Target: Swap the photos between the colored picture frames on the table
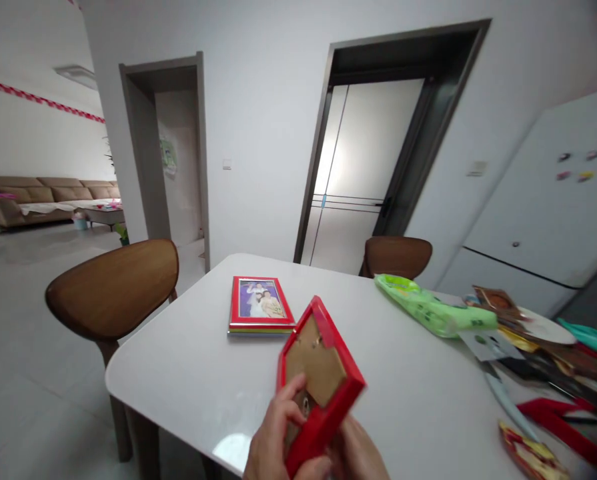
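Observation:
A red picture frame (345, 380) is tilted up over the near side of the table, its brown backing board (311, 360) and small metal fittings facing me. My left hand (275, 433) is closed round its lower left part, with a fingertip on the backing. From behind the lower right edge, my right hand (361, 450) grips the same frame; most of its fingers are hidden. Just beyond lies a stack of picture frames (261, 327), the top one red-edged with a photo of people in it.
A green plastic packet (435, 310) lies on the white table (198, 347). Assorted clutter crowds the right side, including a red-handled tool (558, 423) and a red-and-gold wrapper (528, 450). Brown chairs (115, 290) stand at the left and far sides.

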`<action>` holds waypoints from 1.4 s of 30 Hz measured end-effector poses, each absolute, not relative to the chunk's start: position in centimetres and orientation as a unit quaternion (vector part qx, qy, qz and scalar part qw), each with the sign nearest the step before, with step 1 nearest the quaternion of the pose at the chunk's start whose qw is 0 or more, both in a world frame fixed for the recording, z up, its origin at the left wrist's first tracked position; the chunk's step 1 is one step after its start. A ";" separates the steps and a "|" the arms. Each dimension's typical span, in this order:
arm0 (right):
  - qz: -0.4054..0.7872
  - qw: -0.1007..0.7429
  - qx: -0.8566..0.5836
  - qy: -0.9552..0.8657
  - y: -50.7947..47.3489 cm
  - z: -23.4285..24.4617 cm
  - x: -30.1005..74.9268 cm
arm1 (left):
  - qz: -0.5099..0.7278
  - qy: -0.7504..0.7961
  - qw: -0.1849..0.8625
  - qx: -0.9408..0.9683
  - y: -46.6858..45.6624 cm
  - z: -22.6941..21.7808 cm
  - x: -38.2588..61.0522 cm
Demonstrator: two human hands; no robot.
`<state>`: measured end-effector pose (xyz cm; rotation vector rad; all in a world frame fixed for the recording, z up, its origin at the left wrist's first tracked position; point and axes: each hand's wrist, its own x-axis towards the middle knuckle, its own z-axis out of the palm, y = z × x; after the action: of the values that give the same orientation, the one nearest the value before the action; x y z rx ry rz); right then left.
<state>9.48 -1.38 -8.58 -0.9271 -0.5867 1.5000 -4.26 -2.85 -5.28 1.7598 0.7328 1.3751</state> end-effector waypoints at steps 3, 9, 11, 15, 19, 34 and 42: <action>0.648 0.643 -0.360 -0.194 -1.3 -7.8 7.6 | 0.607 0.246 0.521 0.547 -3.2 -3.5 -1.9; 0.542 0.653 -0.483 -0.217 0.6 -5.3 16.4 | 0.563 0.225 0.623 0.495 -0.1 -2.7 0.1; 0.496 0.605 -0.561 -0.270 1.8 -5.4 20.9 | 0.516 0.224 0.637 0.528 1.1 -3.9 1.3; 0.362 0.469 -0.704 -0.391 4.1 -6.6 27.7 | 0.452 0.275 0.585 0.615 2.4 -6.9 4.6; 0.278 0.413 -0.756 -0.425 5.3 -7.6 30.6 | 0.368 0.390 0.420 0.732 2.7 -8.0 6.8; 0.010 0.266 -0.671 -0.692 9.7 -4.8 18.0 | 0.461 0.500 0.464 0.568 8.2 -8.9 -0.6; -0.003 0.229 -0.542 -0.809 13.2 -4.9 4.4 | 0.568 0.489 0.547 0.373 10.7 -9.0 -6.5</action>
<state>4.38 13.20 -4.94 -1.4915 -2.2257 -0.0084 -6.54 10.69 -9.00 0.8849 1.1596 1.3455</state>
